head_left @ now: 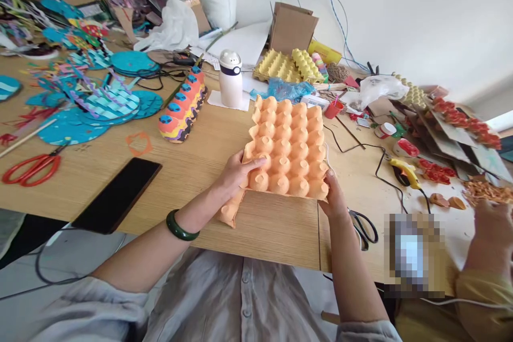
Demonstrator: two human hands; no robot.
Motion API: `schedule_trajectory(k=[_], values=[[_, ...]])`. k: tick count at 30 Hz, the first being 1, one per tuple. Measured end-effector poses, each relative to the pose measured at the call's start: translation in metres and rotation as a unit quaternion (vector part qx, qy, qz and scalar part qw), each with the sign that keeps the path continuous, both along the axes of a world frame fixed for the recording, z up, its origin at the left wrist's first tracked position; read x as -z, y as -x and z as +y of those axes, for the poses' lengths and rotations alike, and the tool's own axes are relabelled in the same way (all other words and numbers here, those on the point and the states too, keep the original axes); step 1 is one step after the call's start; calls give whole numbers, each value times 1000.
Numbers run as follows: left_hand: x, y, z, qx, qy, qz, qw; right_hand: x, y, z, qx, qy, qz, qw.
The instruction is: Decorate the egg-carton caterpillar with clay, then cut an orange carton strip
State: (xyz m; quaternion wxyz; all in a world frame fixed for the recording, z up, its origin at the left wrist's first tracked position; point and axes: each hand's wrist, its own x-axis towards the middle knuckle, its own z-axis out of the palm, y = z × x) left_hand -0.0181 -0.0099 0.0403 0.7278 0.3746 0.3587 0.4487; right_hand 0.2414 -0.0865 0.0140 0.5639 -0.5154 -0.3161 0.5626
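Observation:
An orange egg tray (282, 144), its cups bulging toward me, is tilted up between my two hands over the table. My left hand (236, 173) grips its lower left edge, with the thumb lying over a front cup. At the lower right corner, my right hand (333, 195) is closed on the edge; most of its fingers are hidden behind the tray. Below my left hand lies a cut strip of orange egg tray (231, 209). Beyond it, to the left, rests a painted egg-carton piece (183, 107) in orange, yellow and purple. Black-handled scissors (364, 227) lie beside my right wrist.
A white bottle (231, 80) stands behind the tray. On the left are a phone (118, 195), red-handled scissors (34, 168) and blue paper crafts (76, 123). Yellow egg trays (280, 67) sit at the back. Right are a yellow glue gun (404, 172) and another person's hand (492, 224).

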Motion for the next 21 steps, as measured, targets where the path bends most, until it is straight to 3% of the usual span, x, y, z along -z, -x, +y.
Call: schedule_trajectory(k=[6,13,21], values=[[1,2,0,-44,-1,14,999,-5,2,0,-24,-16,-10,1000],[-1,3,9,-45,-4,24,999,-18,13,6,-33,-6,-8,999],[-12,9,27,22,-2,-40,999,-20,11,19,6,-25,3,1000]])
